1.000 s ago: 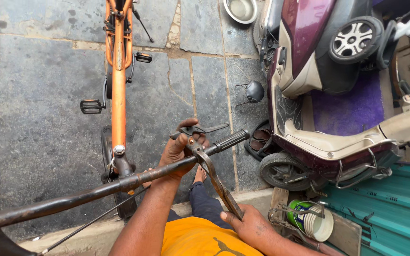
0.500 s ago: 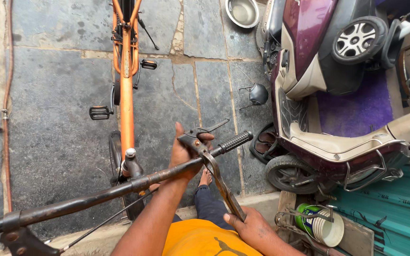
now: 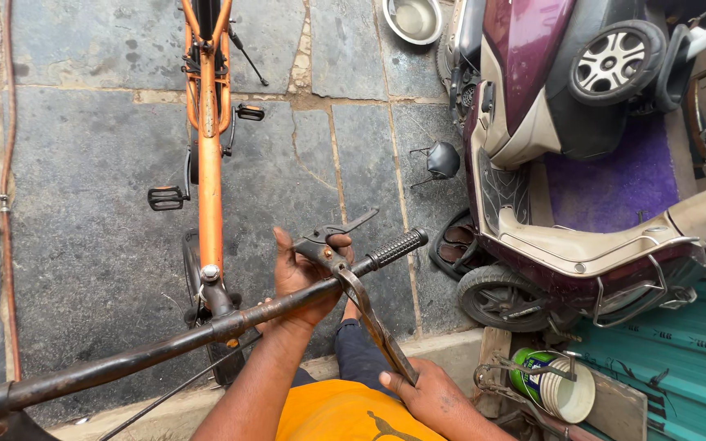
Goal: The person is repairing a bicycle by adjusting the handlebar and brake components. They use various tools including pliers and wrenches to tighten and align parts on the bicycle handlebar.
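Grey stone paving (image 3: pixel 83 163) lies wide open to my left, while an orange bicycle (image 3: pixel 208 155) and a maroon scooter (image 3: pixel 549 163) hem in the front and right. My left hand (image 3: pixel 302 273) is curled shut around the black handlebar (image 3: pixel 206 331), whose long axis rises rightward, with its rubber grip (image 3: pixel 396 247) pointing toward the scooter. My right hand (image 3: pixel 426 396) closes on a rusty wrench (image 3: pixel 377 327) slanting up to the bar.

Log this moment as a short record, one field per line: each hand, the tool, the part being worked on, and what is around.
left hand: left hand grips the brake lever clamp on the handlebar
right hand: right hand holds the lower end of the flat metal tool
tool: its upper end sits at the handlebar beside the black grip
around: orange bicycle, maroon scooter, steel bowl, paint can
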